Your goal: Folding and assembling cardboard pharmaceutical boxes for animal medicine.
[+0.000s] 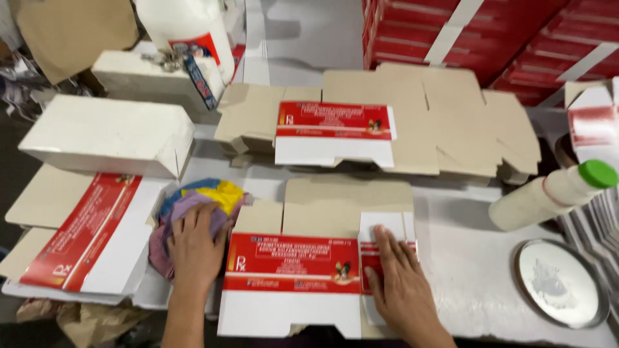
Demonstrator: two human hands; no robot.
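Observation:
A flat, unfolded red-and-white carton point(293, 277) lies on the white table in front of me. My right hand point(400, 283) presses flat on its right end flap, fingers spread. My left hand point(193, 248) rests palm down on a crumpled multicoloured cloth point(206, 196) just left of the carton. Neither hand grips anything.
A stack of flat cardboard blanks point(419, 116) with another red-and-white carton point(335, 132) lies behind. More flat cartons point(84, 232) and white boxes point(109, 135) sit left. A tilted white bottle with a green cap point(554, 193) and a round metal dish point(560, 283) are on the right. Red boxes point(477, 32) are stacked behind.

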